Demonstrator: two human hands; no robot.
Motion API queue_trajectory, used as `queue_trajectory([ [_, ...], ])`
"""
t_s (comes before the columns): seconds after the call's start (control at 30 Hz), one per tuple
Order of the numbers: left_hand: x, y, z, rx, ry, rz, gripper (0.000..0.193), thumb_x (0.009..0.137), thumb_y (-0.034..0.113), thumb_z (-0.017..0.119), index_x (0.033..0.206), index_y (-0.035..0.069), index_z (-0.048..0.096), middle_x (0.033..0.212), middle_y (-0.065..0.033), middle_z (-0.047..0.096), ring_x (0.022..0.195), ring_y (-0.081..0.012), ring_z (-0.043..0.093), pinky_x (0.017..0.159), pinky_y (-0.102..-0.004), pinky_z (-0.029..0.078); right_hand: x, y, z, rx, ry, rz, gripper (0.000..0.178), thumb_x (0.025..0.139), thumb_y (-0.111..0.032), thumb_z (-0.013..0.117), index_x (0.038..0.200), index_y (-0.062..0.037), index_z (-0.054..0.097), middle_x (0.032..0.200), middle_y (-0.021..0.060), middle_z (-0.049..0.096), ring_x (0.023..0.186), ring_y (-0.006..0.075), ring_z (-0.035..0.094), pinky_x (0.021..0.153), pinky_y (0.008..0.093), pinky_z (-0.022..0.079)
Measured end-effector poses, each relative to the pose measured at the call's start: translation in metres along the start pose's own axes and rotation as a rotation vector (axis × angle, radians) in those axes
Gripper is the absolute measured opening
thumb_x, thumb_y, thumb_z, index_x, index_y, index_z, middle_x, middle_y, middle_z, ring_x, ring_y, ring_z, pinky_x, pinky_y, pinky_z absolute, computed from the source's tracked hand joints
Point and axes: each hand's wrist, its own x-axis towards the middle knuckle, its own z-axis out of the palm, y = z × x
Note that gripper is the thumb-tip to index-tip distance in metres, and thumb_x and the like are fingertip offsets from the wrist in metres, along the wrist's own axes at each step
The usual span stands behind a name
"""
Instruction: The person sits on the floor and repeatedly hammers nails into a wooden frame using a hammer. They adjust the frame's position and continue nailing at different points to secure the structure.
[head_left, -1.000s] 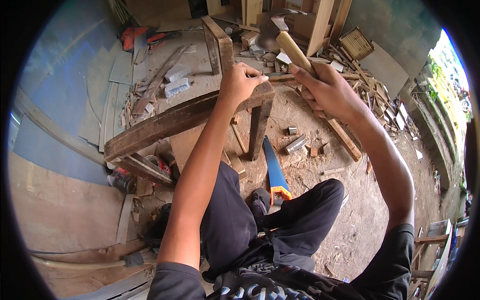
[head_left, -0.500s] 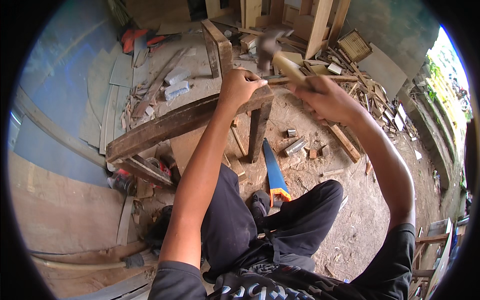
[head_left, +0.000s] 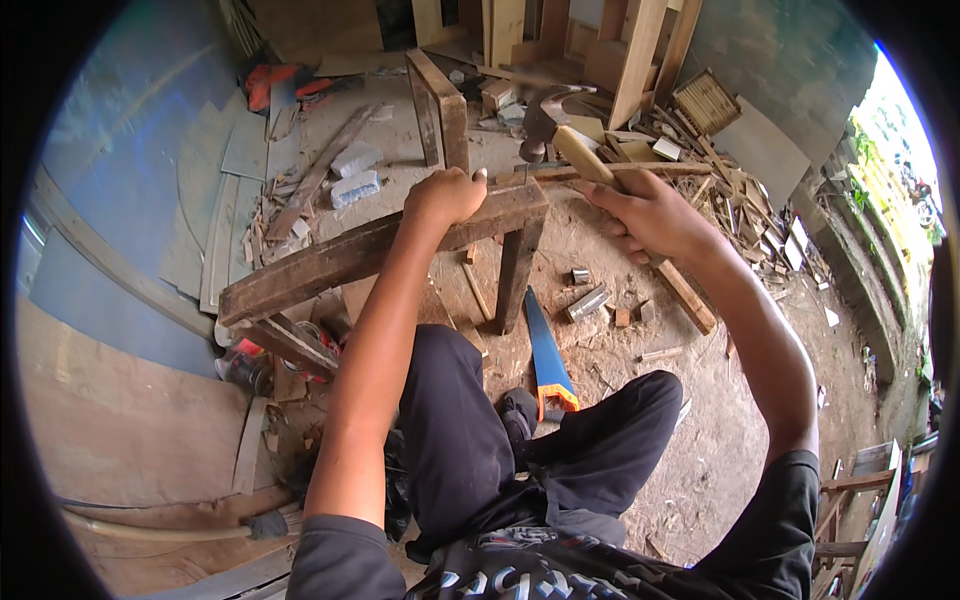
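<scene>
A dark, weathered wooden frame [head_left: 330, 270] stands before me, its top beam running from lower left to upper right. My left hand [head_left: 447, 197] is closed over the far side of that beam, thumb on top; its fingertips are hidden. Near the beam's right end a thin nail [head_left: 527, 173] stands upright, apart from my left hand. My right hand [head_left: 662, 218] grips the light wooden handle of a claw hammer [head_left: 582, 155]. The hammer's dark metal head is just above and right of the nail.
A blue handsaw [head_left: 545, 340] with an orange handle lies by my foot. Beyond the beam are another wooden frame [head_left: 455, 110] and pale blocks [head_left: 355, 187]. Offcuts and a metal piece [head_left: 587, 303] lie on the floor; scrap wood [head_left: 760, 220] is heaped at right.
My left hand has let go near the nail at the beam's end and slid left along the beam. The hammer, blurred before, has shifted slightly and is now sharper, its head near the nail.
</scene>
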Motion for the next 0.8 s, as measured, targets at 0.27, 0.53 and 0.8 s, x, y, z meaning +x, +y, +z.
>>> queue_trajectory([
  [0.27, -0.009, 0.01, -0.006, 0.008, -0.013, -0.061, 0.062, 0.101, 0.048, 0.038, 0.12, -0.001, 0.07, 0.129, -0.0232, 0.065, 0.12, -0.0398, 0.063, 0.106, -0.0483, 0.047, -0.004, -0.043, -0.017, 0.122, 0.284, -0.397, 0.045, 0.105, -0.044, 0.051, 0.101, 0.0002, 0.057, 0.065, -0.0008, 0.051, 0.046, 0.0065, 0.046, 0.038, 0.024, 0.041],
  [0.53, -0.004, 0.003, -0.001, -0.005, -0.017, -0.03, 0.067, 0.101, 0.051, 0.038, 0.122, -0.005, 0.067, 0.127, -0.0282, 0.064, 0.122, -0.0432, 0.06, 0.107, -0.0497, 0.045, 0.005, 0.001, 0.005, -0.068, -0.078, -0.001, 0.048, 0.105, -0.047, 0.05, 0.096, -0.0003, 0.054, 0.066, 0.0013, 0.05, 0.048, 0.0091, 0.049, 0.04, 0.0271, 0.044],
  [0.8, -0.008, 0.015, -0.005, -0.041, -0.025, -0.036, 0.069, 0.1, 0.051, 0.039, 0.127, -0.007, 0.063, 0.133, -0.0295, 0.06, 0.126, -0.0441, 0.057, 0.109, -0.0501, 0.042, 0.0, 0.008, 0.002, 0.059, -0.006, 0.015, 0.05, 0.104, -0.053, 0.049, 0.088, -0.0051, 0.05, 0.068, -0.0014, 0.046, 0.05, 0.0084, 0.044, 0.04, 0.027, 0.038],
])
